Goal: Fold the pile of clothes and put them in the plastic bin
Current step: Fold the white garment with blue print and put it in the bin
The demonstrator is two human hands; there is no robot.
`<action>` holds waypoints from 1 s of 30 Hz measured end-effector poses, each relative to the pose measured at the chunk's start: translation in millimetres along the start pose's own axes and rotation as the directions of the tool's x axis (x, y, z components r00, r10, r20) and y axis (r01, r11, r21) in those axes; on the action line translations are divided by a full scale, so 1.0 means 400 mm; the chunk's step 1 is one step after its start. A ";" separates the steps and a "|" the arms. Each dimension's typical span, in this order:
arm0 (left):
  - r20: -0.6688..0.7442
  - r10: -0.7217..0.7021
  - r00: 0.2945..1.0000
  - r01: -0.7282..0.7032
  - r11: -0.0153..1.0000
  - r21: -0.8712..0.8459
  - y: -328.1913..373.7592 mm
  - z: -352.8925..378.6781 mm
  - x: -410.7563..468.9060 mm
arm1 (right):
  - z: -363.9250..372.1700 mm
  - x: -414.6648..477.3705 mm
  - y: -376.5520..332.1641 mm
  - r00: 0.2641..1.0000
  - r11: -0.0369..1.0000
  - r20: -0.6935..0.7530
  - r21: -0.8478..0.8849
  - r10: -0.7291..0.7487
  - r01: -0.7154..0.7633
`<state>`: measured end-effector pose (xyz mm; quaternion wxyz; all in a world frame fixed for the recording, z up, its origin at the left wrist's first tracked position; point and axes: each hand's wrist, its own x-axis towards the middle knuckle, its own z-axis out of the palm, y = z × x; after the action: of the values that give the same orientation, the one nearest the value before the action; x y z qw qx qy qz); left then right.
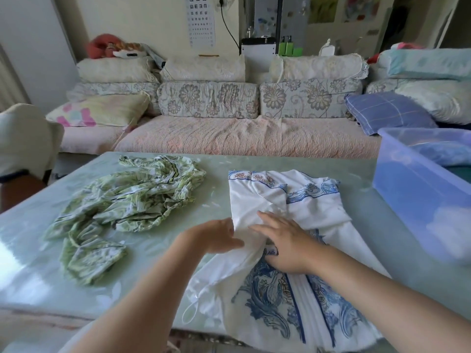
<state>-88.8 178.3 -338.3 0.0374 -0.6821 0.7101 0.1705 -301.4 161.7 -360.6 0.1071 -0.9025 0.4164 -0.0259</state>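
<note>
A white garment with blue paisley print (318, 207) lies spread on the pale green table (30, 240), its lower end hanging over the near edge. My left hand (216, 236) grips a fold of its white cloth at the left side. My right hand (283, 238) lies flat on the garment with fingers straight, pressing it down. A crumpled green-and-white patterned garment (122, 210) sits to the left, untouched. The translucent blue plastic bin (420, 189) stands at the table's right end with some folded blue cloth inside.
A sofa with floral cushions (209, 100) and a pink cover runs behind the table. A blue checked pillow (387, 110) lies at its right. A covered chair (23, 141) stands at the left edge.
</note>
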 end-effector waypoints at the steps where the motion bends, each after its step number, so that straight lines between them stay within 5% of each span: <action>1: 0.021 -0.032 0.999 0.032 0.999 0.007 0.000 0.009 -0.026 | 0.011 -0.020 -0.015 1.000 1.000 -0.020 -0.005 -0.019 0.018; 4: 0.082 -0.105 0.991 0.103 0.994 0.023 -0.014 0.028 -0.085 | 0.024 -0.066 -0.043 0.991 0.998 -0.117 -0.038 -0.062 0.058; 9: 0.045 -0.109 0.993 0.109 0.994 0.008 -0.036 0.022 -0.118 | 0.068 -0.108 -0.074 0.998 0.998 -0.008 0.023 -0.062 0.062; 13: -0.114 -0.110 0.987 0.091 0.982 -0.164 -0.023 -0.001 -0.124 | 0.077 -0.122 -0.090 0.996 0.992 -0.047 0.100 -0.073 0.077; 16: -0.139 -0.074 0.988 0.014 0.919 -0.395 0.009 -0.022 -0.148 | 0.046 -0.130 -0.095 0.980 0.956 -0.189 0.294 0.064 -0.006; 19: -0.087 0.025 0.996 -0.081 0.670 -0.738 0.073 -0.023 -0.182 | 0.001 -0.124 -0.084 0.932 0.752 -0.234 0.657 0.276 -0.058; 21: 0.098 0.214 0.972 -0.019 0.485 -0.874 0.112 -0.015 -0.205 | -0.035 -0.124 -0.065 0.899 0.518 -0.148 0.850 0.413 -0.098; 22: 0.235 0.345 0.909 0.048 0.472 -0.880 0.128 -0.010 -0.216 | -0.048 -0.129 -0.052 0.888 0.439 -0.073 0.885 0.454 -0.152; 24: 0.434 0.513 0.741 0.079 0.575 -0.814 0.143 0.002 -0.227 | -0.060 -0.152 -0.026 0.876 0.366 0.094 0.883 0.474 -0.293; 25: 0.469 0.512 0.720 0.053 0.634 -0.772 0.144 0.009 -0.223 | -0.057 -0.163 -0.014 0.867 0.357 0.168 0.862 0.470 -0.361; 28: 0.309 0.352 0.884 -0.110 0.797 -0.594 0.146 0.023 -0.205 | -0.033 -0.187 0.001 0.846 0.448 0.255 0.757 0.468 -0.476; 30: 0.154 0.344 0.926 -0.263 0.882 -0.392 0.137 0.030 -0.202 | -0.024 -0.195 -0.002 0.870 0.558 0.189 0.700 0.456 -0.445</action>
<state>-139.5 259.7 -316.1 -0.0390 -0.5336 0.7560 0.3772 -352.9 219.7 -347.7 0.4546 -0.6479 0.5882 -0.1662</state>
